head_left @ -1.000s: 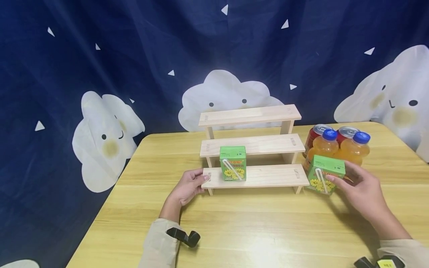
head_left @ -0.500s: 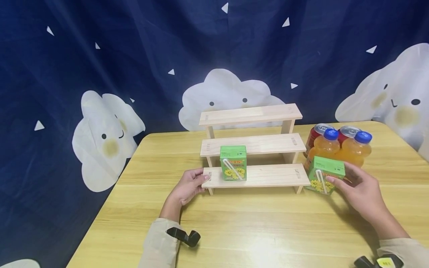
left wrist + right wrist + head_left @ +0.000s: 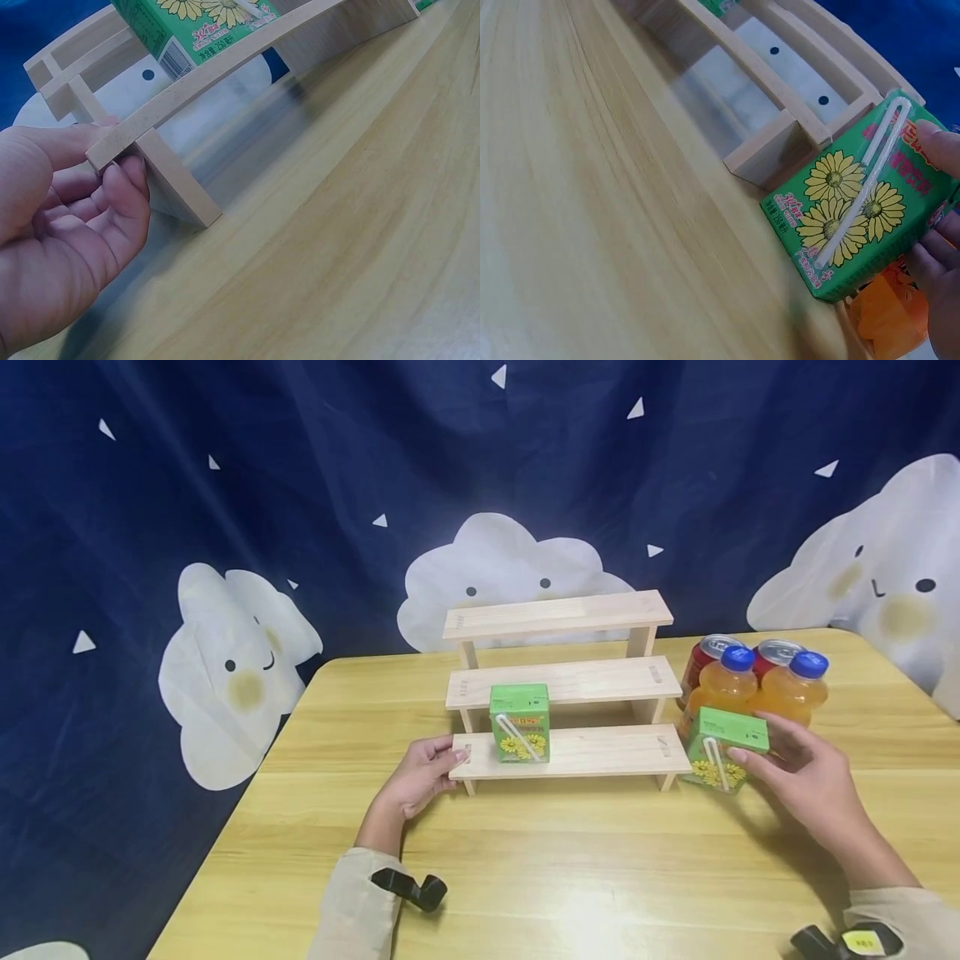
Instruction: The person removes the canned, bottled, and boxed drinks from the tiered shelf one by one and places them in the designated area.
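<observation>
A three-tier wooden shelf [image 3: 600, 752] stands mid-table. My left hand [image 3: 423, 777] grips the left end of its lowest board, thumb on top and fingers curled beneath, as the left wrist view shows. One green drink carton [image 3: 520, 724] with yellow flowers and a wrapped straw stands upright on that board, left of centre. A second green juice carton [image 3: 855, 202] is in my right hand [image 3: 806, 777], thumb on its front and fingers behind. This carton leans slightly, close beside the right end of the lowest board.
Behind the right-hand carton stand two orange drink bottles [image 3: 793, 693] with blue caps and two red cans [image 3: 777, 657]. The wooden table [image 3: 540, 868] reaches back to a dark blue curtain [image 3: 337, 460] with clouds. The middle board [image 3: 577, 681] and top board [image 3: 558, 615] rise behind.
Both hands keep their holds, almost still. The camera view shifts slightly; the shelf and the cartons stay in nearly the same places.
</observation>
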Demonstrator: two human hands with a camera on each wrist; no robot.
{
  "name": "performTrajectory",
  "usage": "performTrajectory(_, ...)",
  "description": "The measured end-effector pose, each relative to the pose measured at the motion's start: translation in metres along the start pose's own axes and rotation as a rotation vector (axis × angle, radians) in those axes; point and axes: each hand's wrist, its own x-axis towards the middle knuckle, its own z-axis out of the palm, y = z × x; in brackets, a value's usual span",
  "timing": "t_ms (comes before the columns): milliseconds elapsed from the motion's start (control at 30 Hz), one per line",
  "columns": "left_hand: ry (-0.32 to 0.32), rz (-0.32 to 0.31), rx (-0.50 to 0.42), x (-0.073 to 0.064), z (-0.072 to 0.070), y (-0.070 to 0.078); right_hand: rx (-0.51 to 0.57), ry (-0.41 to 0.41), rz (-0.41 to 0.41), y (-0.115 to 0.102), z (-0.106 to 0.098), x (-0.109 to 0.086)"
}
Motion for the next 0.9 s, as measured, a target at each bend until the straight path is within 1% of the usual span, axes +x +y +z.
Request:
performTrajectory(133, 0.000, 0.000, -0.010, -0.001, -0.001, 0.000, -0.016, -0.008, 0.012, -0.005, -0.003, -0.001)
performTrajectory(233, -0.005, 0.000, -0.012, -0.001, 0.000, 0.000, 0.010, 0.010, 0.003, -0.011, -0.006, -0.001)
performTrajectory(433, -0.006, -0.005, -0.009, -0.001, 0.000, 0.001, 0.163, 0.058, -0.098, -0.030, -0.010, 0.004)
performTrajectory(600, 0.000, -0.002, -0.009, -0.002, -0.001, 0.000, 0.204, 0.086, -0.180, -0.050, -0.011, 0.013)
performTrajectory(700, 0.002, -0.003, -0.010, -0.002, 0.000, 0.001, 0.312, 0.068, -0.235, -0.061, -0.007, 0.016)
performTrajectory(733, 0.001, -0.004, -0.008, -0.002, 0.000, 0.001, 0.331, 0.058, -0.251, -0.064, -0.005, 0.016)
performTrajectory(833, 0.001, -0.009, -0.008, -0.002, 0.001, 0.002, 0.328, 0.028, -0.285, -0.074, 0.004, 0.015)
performTrajectory(900, 0.002, -0.013, -0.011, -0.002, 0.001, 0.002, 0.271, 0.004, -0.295, -0.080, 0.011, 0.013)
